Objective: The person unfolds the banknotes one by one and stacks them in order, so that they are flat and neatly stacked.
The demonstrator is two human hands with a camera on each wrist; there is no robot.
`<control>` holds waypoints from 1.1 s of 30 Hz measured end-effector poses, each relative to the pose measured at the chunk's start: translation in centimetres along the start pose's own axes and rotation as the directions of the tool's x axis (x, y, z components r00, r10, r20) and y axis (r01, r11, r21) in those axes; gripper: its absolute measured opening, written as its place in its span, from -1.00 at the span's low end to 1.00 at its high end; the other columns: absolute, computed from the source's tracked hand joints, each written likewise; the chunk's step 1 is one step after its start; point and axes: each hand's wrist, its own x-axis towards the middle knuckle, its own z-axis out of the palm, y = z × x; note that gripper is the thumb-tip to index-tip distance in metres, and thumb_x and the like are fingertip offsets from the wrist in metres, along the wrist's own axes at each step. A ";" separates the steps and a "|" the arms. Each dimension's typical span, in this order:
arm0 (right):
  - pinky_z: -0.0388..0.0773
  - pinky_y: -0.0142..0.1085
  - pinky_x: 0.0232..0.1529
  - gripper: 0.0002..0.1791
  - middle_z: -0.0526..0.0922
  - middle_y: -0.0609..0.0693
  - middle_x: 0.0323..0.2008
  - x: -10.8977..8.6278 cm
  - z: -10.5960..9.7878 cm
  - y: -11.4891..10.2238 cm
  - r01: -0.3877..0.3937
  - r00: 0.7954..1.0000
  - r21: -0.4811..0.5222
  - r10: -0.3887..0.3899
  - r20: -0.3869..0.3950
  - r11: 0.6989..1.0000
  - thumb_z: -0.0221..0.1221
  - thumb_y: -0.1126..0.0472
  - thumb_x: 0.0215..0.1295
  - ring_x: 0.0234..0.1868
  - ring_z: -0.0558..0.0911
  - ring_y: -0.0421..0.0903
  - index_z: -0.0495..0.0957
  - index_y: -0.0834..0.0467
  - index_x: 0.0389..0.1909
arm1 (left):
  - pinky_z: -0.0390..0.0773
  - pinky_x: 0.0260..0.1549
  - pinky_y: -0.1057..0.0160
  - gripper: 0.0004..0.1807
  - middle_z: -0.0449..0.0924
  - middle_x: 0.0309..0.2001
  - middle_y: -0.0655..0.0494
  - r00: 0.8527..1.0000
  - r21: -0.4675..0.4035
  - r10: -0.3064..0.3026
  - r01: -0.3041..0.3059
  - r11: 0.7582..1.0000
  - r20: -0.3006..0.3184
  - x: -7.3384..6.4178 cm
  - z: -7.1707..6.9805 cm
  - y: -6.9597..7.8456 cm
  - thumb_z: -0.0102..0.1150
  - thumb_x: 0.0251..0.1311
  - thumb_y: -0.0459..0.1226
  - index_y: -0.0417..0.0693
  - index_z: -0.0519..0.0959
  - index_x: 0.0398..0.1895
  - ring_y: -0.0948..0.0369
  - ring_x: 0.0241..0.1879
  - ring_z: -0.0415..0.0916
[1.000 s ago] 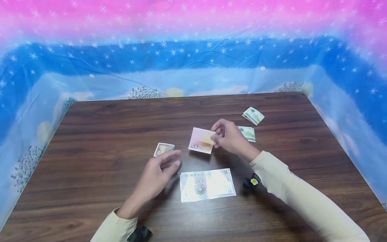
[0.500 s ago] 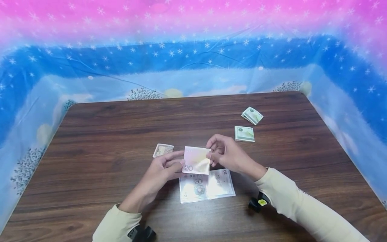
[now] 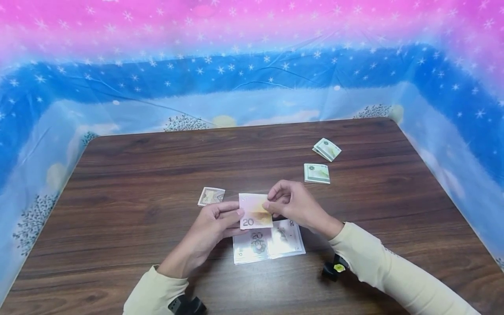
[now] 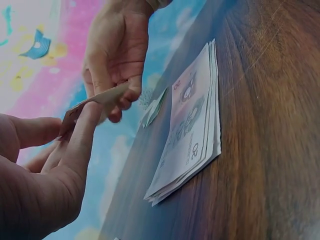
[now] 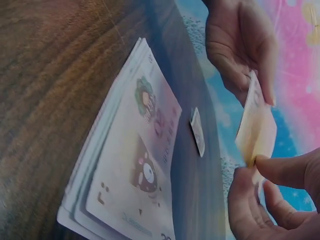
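A folded banknote [image 3: 253,212] printed with 20, pink and yellow, is held up between both hands over the table. My left hand [image 3: 204,234] pinches its left edge with thumb and fingers, while my right hand [image 3: 298,203] pinches the right edge. In the right wrist view the folded banknote [image 5: 257,127] is tilted, seen at a slant. Just below and nearer to me lies a stack of flat banknotes [image 3: 286,240], partly covered by the held one. Its loose layered edges show in the left wrist view, where the stack [image 4: 187,125] lies apart from the hands.
Beyond the left hand lies a folded brownish banknote [image 3: 211,196]. Two folded green banknotes, the nearer one [image 3: 316,173] and the farther one [image 3: 327,150], lie at the back right. The dark wooden table [image 3: 130,183] is bordered by a snowflake-patterned cloth [image 3: 252,74].
The right hand has brought the folded banknote left and toward me, over the stack. The left hand, which held nothing a second ago, now pinches its left edge.
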 end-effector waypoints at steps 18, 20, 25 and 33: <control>0.70 -0.30 -0.06 -0.51 0.74 0.10 -0.03 -1.4 1.2 -1.0 0.013 0.989 -0.086 0.000 0.150 0.996 0.46 0.09 0.19 -0.08 0.75 -0.08 0.66 0.27 0.07 | 0.63 0.09 0.10 -0.37 0.61 0.13 -0.28 0.999 0.084 0.044 -0.043 0.996 -0.003 0.9 1.1 -0.2 0.37 0.27 -0.25 -0.28 0.41 0.35 -0.04 0.10 0.63; 0.70 -0.31 -0.07 -0.51 0.75 0.10 -0.05 -1.5 1.2 -1.0 0.021 0.987 -0.085 -0.007 0.162 0.996 0.46 0.09 0.21 -0.09 0.75 -0.08 0.66 0.29 0.07 | 0.63 0.10 0.09 -0.38 0.62 0.13 -0.26 0.999 0.099 0.043 -0.041 0.994 -0.018 1.0 1.1 -0.2 0.38 0.25 -0.27 -0.28 0.43 0.33 -0.04 0.12 0.62; 0.70 -0.30 -0.07 -0.50 0.74 0.14 -0.02 -1.6 1.1 -1.2 0.010 0.983 -0.048 -0.001 0.185 0.999 0.44 0.14 0.22 -0.08 0.75 -0.06 0.62 0.33 0.11 | 0.61 0.13 0.04 -0.44 0.65 0.12 -0.16 0.997 0.141 0.051 -0.042 0.989 -0.057 0.9 1.2 -0.2 0.40 0.22 -0.31 -0.21 0.51 0.28 -0.02 0.17 0.58; 0.69 -0.12 0.02 -0.44 0.66 0.35 0.04 -2.2 0.0 -0.9 -0.098 0.974 0.127 0.068 0.216 0.987 0.16 0.52 0.22 -0.05 0.72 0.08 0.36 0.51 0.27 | 0.65 0.05 0.07 -0.47 0.62 0.11 -0.31 0.991 0.146 0.097 -0.084 0.986 -0.087 0.3 1.2 -0.1 0.18 0.29 -0.48 -0.29 0.42 0.34 -0.04 0.04 0.65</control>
